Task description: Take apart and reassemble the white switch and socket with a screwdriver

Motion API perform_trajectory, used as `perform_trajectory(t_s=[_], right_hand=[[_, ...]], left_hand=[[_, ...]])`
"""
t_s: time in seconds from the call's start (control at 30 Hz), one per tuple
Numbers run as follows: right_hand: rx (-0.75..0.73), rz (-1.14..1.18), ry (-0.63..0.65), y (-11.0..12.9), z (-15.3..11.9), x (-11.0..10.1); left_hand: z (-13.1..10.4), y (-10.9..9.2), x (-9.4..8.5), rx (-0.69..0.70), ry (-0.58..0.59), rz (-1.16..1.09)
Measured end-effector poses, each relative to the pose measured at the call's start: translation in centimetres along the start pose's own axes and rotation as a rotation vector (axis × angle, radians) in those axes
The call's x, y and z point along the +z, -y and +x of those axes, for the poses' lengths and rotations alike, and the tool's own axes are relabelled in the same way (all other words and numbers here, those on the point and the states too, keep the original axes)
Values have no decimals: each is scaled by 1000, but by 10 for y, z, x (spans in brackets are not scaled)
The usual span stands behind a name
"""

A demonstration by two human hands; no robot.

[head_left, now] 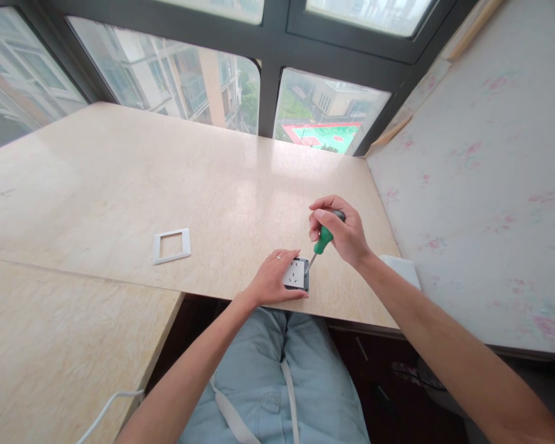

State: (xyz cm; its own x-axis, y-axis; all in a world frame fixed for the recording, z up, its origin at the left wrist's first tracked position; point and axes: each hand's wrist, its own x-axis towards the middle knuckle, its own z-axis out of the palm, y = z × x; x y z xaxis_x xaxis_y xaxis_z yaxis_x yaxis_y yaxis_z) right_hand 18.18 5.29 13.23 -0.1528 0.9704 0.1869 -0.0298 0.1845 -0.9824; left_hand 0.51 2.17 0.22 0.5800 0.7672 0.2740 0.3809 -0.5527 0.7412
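Observation:
Near the front edge of the stone-look counter lies a wall socket [295, 275], with a white face and a dark mounting frame. My left hand [277, 277] grips it from the left, thumb along the near side and fingers along the far side. In my right hand [341, 230] is a screwdriver [324, 239] with a green and black handle, held tilted above the socket. Its shaft slants down to the right edge of the socket's frame, where the tip appears to touch. A white rectangular cover frame [172, 246] rests on the counter to the left, apart from both hands.
A white flat object [401, 270] lies by the wall, partly behind my right forearm. The counter [222, 197] ends at my lap. Windows with dark frames [271, 92] rise behind it, and a flower-papered wall [472, 203] stands to the right. A white cable [113, 401] hangs at the lower left.

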Motion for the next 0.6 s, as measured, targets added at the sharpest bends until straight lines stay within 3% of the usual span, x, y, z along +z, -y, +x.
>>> perform_trajectory(t_s=[0.23, 0.6], right_hand=[[-52, 124, -154, 3, -6, -2], [-72, 126, -192, 5, -10, 0]], left_hand=[[0, 1, 1, 25, -10, 8], [0, 2, 1, 39, -20, 13]])
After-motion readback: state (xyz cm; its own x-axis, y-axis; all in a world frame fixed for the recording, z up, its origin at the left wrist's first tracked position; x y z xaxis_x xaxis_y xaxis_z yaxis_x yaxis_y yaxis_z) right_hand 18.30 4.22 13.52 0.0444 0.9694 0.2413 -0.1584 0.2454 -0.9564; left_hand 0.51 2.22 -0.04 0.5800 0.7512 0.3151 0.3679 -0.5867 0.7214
